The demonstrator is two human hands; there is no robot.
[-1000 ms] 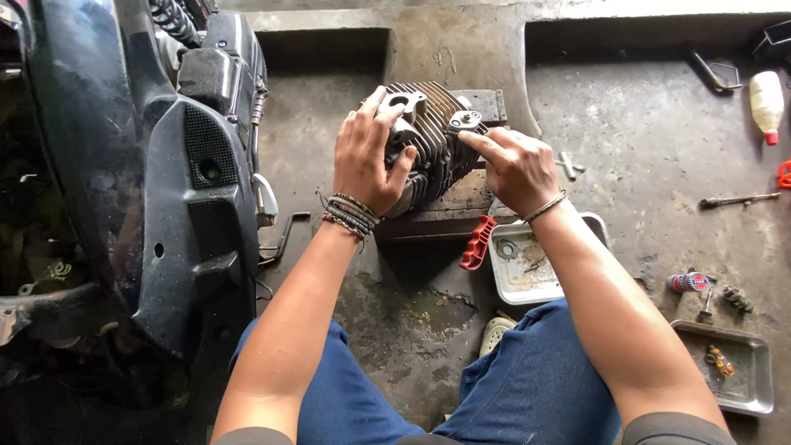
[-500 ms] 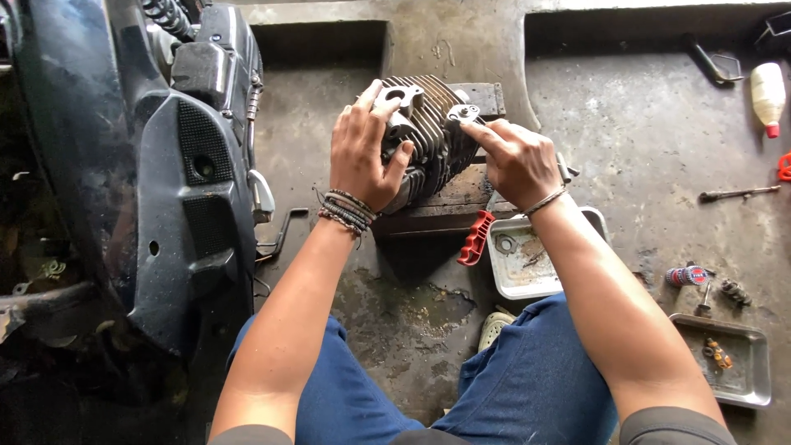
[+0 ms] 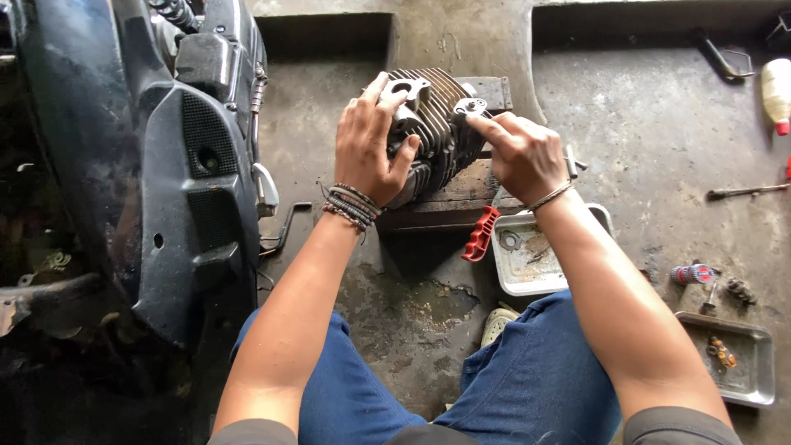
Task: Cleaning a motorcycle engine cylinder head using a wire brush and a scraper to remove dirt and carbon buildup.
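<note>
A finned grey engine cylinder (image 3: 441,124) lies on a wooden block (image 3: 461,194) on the concrete floor. My left hand (image 3: 371,144), with beaded bracelets at the wrist, grips the cylinder's left side and top. My right hand (image 3: 523,156) rests on its right end, with the fingers pinched at a small round fitting (image 3: 470,105) on top. Whether a tool is in that hand is hidden.
A black scooter body (image 3: 156,173) fills the left side. A red-handled tool (image 3: 480,233) leans beside a white tray (image 3: 527,264). A metal tray (image 3: 737,358) with small parts lies at the right, with a bottle (image 3: 774,91) and a long tool (image 3: 746,192) beyond.
Both hands and the cylinder stay together; the view has shifted slightly. My right fingers have moved a little along the top fitting.
</note>
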